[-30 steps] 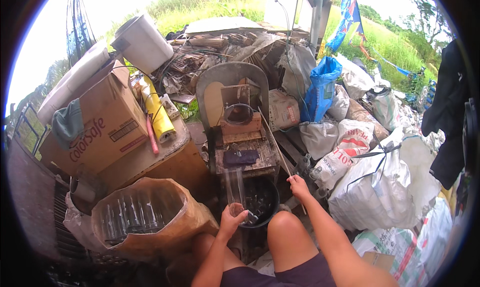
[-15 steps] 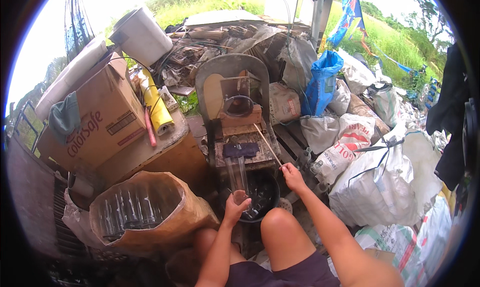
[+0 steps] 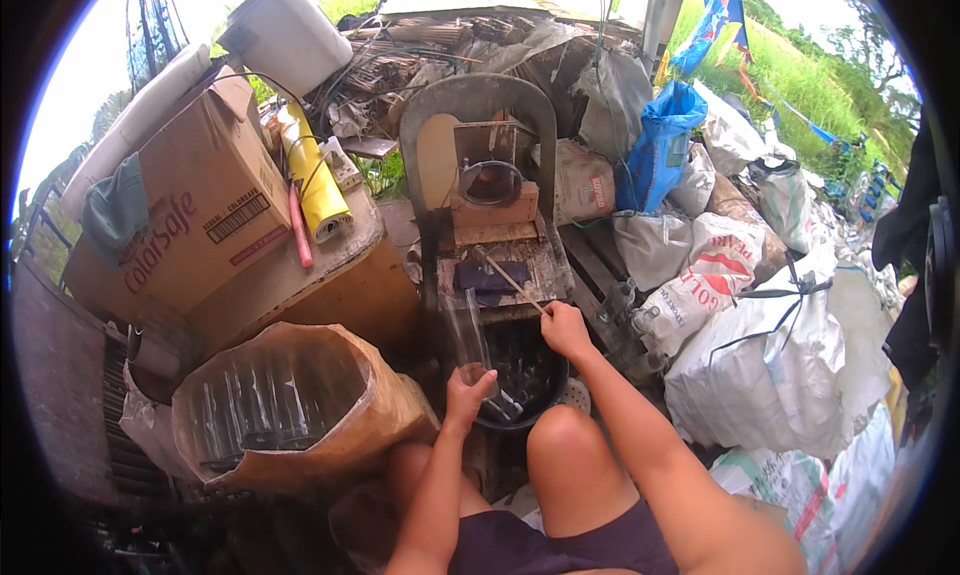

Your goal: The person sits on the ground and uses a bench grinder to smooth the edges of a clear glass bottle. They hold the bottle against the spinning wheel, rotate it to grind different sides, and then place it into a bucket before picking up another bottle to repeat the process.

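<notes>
My left hand (image 3: 470,395) is closed around the lower end of a clear tube (image 3: 466,333), which slants up and away from me. The tube's upper end reaches the near edge of a dark folded cloth (image 3: 492,281) on a worn seat-like stand. Between the fingers of my right hand (image 3: 566,328) is a thin wooden stick (image 3: 518,287). Its far tip points at the cloth, a little beyond the tube's upper end; whether it touches is too small to tell. Below the tube sits a black basin (image 3: 553,367) with clear, shiny pieces inside.
Behind the cloth, a round dark-rimmed disc (image 3: 491,184) leans on a wooden block (image 3: 495,211) before a chair back (image 3: 548,125). At left are a paper sack (image 3: 400,400) of clear tubes and a cardboard box (image 3: 200,200). White sacks (image 3: 750,375) crowd the right.
My right hand has moved the stick toward me and leftward, its tip going from near the wooden block to over the cloth. The whole view has shifted slightly.
</notes>
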Demonstrator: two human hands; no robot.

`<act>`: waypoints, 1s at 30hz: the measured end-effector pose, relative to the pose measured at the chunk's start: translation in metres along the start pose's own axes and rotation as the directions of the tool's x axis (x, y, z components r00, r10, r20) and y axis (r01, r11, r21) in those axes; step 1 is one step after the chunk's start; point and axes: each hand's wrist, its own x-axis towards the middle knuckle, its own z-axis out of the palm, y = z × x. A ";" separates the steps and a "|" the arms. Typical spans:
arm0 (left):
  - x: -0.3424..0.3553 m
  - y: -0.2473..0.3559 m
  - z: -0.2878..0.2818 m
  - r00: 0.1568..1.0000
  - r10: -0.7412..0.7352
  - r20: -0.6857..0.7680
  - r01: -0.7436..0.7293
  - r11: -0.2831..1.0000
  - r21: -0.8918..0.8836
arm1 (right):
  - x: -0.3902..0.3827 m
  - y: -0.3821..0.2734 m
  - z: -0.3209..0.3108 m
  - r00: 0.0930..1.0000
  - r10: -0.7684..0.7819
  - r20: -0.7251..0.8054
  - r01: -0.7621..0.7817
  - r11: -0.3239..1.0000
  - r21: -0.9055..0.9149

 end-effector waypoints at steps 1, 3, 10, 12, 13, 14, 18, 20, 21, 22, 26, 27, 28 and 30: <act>0.001 0.001 -0.001 1.000 0.000 -0.005 0.000 1.000 -0.002 | 0.008 0.000 0.002 1.000 -0.004 -0.008 0.004 1.000 0.003; 0.001 0.002 -0.004 1.000 -0.002 -0.017 0.002 1.000 -0.021 | 0.017 0.004 0.005 0.999 0.034 0.031 -0.037 0.995 0.094; 0.002 0.001 -0.008 0.998 0.043 -0.034 -0.044 0.998 -0.049 | 0.001 0.030 0.002 0.999 0.000 0.054 -0.020 0.929 0.370; 0.002 0.000 -0.008 0.998 0.056 -0.025 -0.057 0.997 -0.053 | -0.010 0.035 -0.006 0.998 0.000 0.070 -0.028 0.914 0.406; 0.002 0.000 -0.008 0.998 0.059 -0.020 -0.060 0.997 -0.055 | -0.017 0.038 -0.012 0.997 0.008 0.083 -0.041 0.912 0.408; 0.002 0.000 -0.008 0.999 0.039 -0.025 -0.041 0.997 -0.062 | -0.026 0.041 -0.019 0.993 0.044 0.109 -0.084 0.914 0.397; -0.002 0.003 -0.007 0.999 0.029 -0.030 -0.032 0.996 -0.087 | -0.075 0.059 -0.045 0.984 0.065 0.165 -0.129 0.903 0.409; -0.003 0.006 -0.006 0.999 0.011 -0.033 -0.014 0.995 -0.097 | -0.106 0.071 -0.053 0.972 0.108 0.209 -0.187 0.894 0.407; -0.004 0.007 -0.004 1.000 0.021 -0.013 -0.023 0.994 -0.104 | -0.121 0.079 -0.056 0.964 0.144 0.222 -0.221 0.898 0.380; -0.004 0.009 -0.004 1.000 0.018 -0.008 -0.019 0.994 -0.108 | -0.135 0.087 -0.059 0.957 0.170 0.236 -0.247 0.903 0.352; -0.008 0.011 -0.001 1.000 0.003 -0.009 -0.004 0.992 -0.125 | -0.177 0.113 -0.057 0.892 0.343 0.294 -0.415 0.879 0.233; -0.009 0.011 0.000 1.000 0.006 0.001 -0.006 0.995 -0.104 | -0.183 0.117 -0.054 0.892 0.351 0.284 -0.418 0.880 0.226; -0.008 0.010 0.001 1.000 0.008 0.006 -0.008 0.996 -0.088 | -0.185 0.121 -0.050 0.906 0.324 0.272 -0.388 0.893 0.230; -0.007 0.008 0.002 1.000 0.023 0.016 -0.022 0.998 -0.055 | -0.184 0.124 -0.039 0.885 0.377 0.272 -0.424 0.895 0.137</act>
